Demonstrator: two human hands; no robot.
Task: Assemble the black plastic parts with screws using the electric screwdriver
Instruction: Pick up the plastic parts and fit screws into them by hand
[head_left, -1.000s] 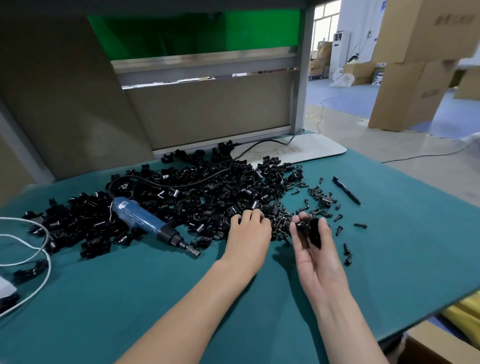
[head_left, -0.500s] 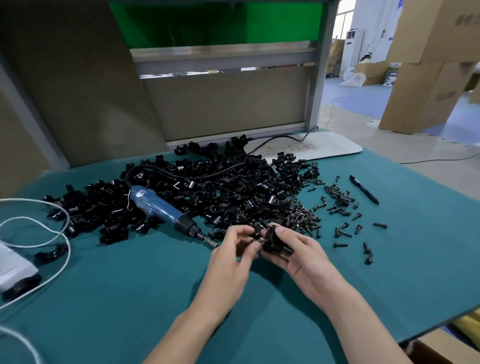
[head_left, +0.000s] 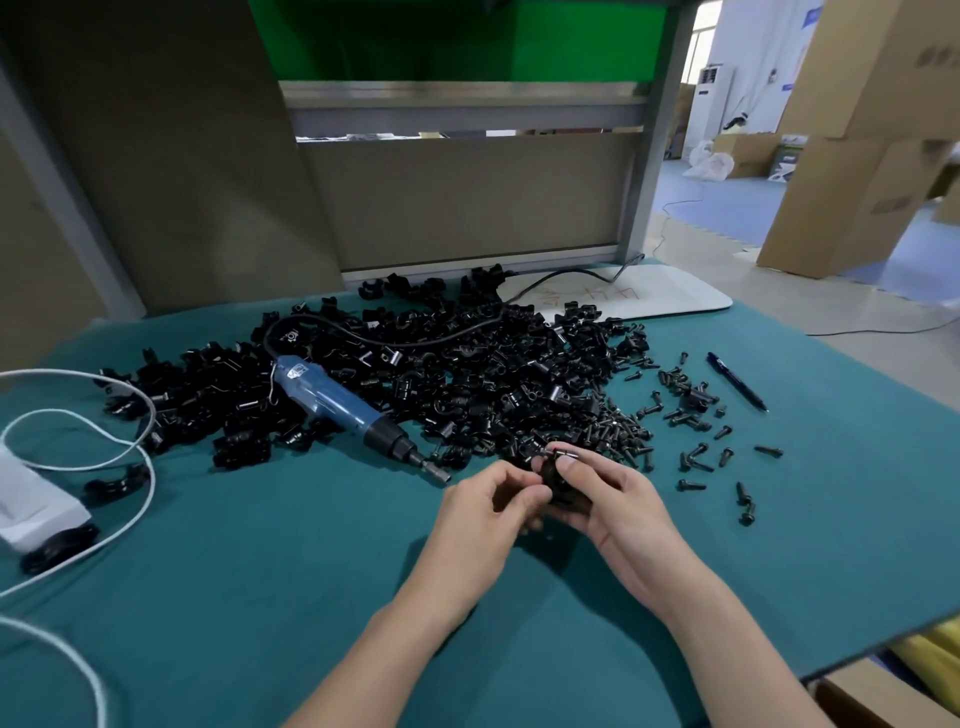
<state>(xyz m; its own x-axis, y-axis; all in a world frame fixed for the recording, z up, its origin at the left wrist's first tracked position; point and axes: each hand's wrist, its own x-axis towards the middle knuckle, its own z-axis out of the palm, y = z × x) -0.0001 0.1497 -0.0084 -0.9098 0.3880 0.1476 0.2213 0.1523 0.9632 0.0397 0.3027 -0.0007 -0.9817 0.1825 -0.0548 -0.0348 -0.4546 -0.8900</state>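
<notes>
Teal matting covers the bench (head_left: 260, 597). Both hands meet just in front of the near edge of the heap of black plastic parts (head_left: 467, 374). The right hand (head_left: 618, 499) grips one black part (head_left: 558, 480), fingers curled beneath and thumb laid on top. The left hand (head_left: 483, 514) has its fingers curled, thumb and forefinger pinching the same part from its left side. A small screw (head_left: 563, 455) shows at the part's upper edge; which hand holds it cannot be told. The electric screwdriver (head_left: 332, 405) lies unheld on the heap to the left of the hands, tip towards them, its black cord running back across the heap. Loose screws (head_left: 696, 457) are scattered to the right, with a pen (head_left: 737, 382) beyond them. A white cable (head_left: 140, 447) loops at the bench's left edge.
</notes>
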